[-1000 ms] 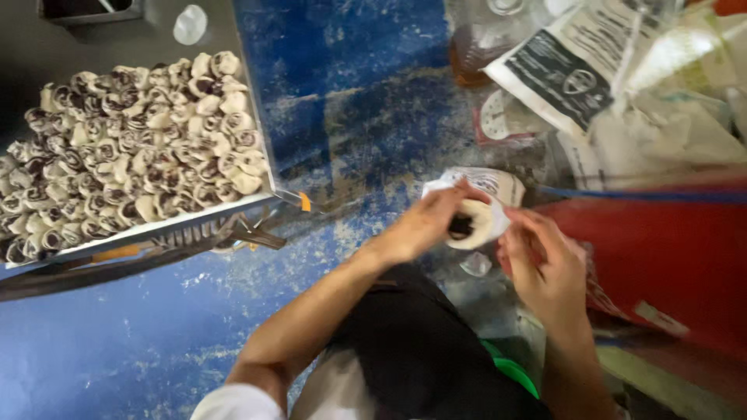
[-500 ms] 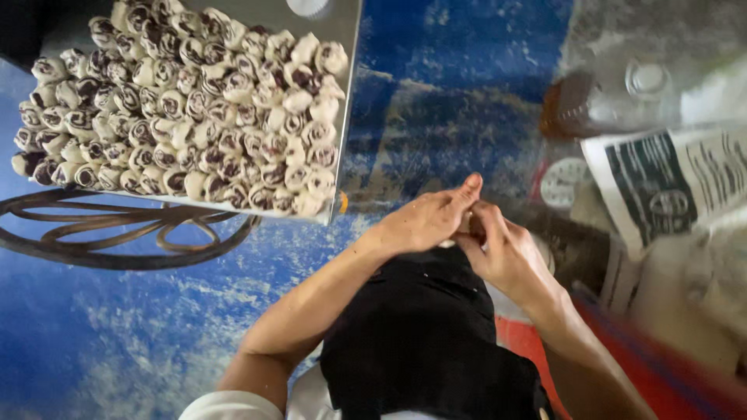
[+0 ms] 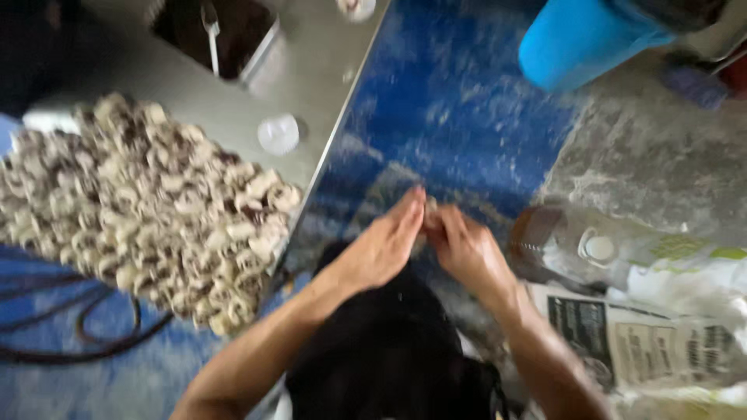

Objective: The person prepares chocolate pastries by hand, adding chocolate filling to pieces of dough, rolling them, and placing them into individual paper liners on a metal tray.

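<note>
Hands, left hand (image 3: 383, 247) touching right hand (image 3: 465, 249), near tray (image 3: 311, 85) edge.

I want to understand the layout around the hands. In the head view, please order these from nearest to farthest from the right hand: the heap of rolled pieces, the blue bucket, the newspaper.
From the right hand:
1. Newspaper, lower right.
2. Heap of rolled pieces, on the left tray.
3. Blue bucket, top right.
</note>
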